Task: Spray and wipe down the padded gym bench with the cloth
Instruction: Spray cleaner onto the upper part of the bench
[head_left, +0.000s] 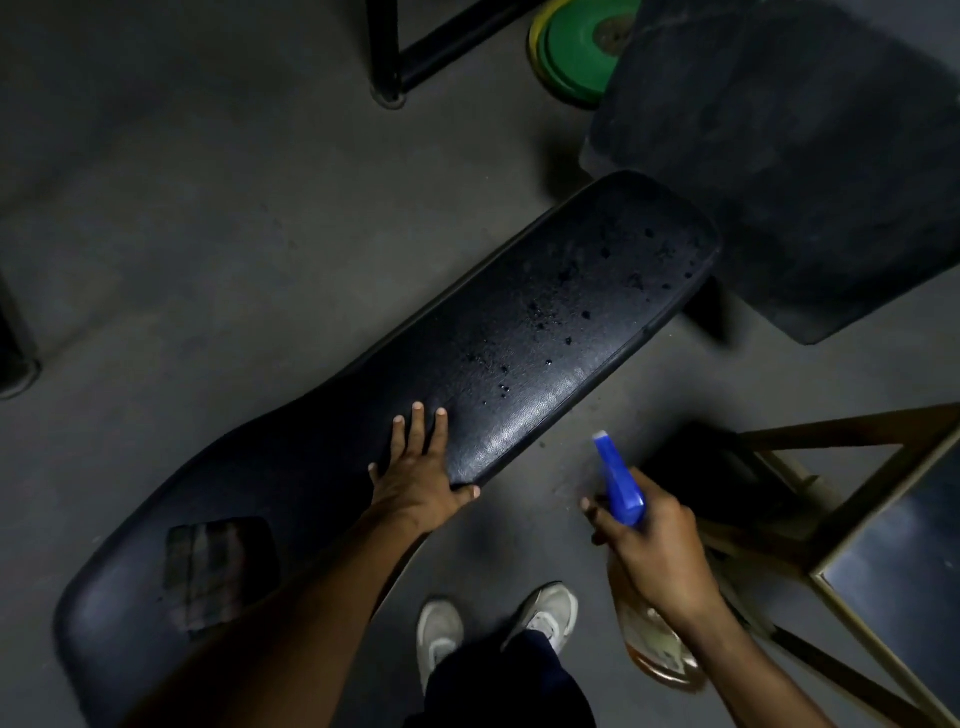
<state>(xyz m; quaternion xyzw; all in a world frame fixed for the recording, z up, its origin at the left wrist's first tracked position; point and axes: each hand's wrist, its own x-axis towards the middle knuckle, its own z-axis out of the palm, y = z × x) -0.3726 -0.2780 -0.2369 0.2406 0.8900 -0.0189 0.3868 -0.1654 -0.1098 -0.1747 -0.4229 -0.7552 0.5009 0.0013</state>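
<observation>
Long black padded vinyl bench (519, 332) runs diagonally across frame centre, droplets on upper-right part. Left hand (415, 467) flat, fingers straight, on pad edge. Right hand (649, 551) grips blue-nozzled amber spray bottle (621, 483), lower right. Dark folded cloth (218, 566) on bench, lower left.

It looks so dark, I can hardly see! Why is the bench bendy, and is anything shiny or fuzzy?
Head view: dim light throughout; the wide lens bends the long black padded bench; a pale sheen shows on the vinyl beside the flat left hand; the folded dark cloth is murky; the blue-topped spray bottle in the right hand looks slightly soft.
</observation>
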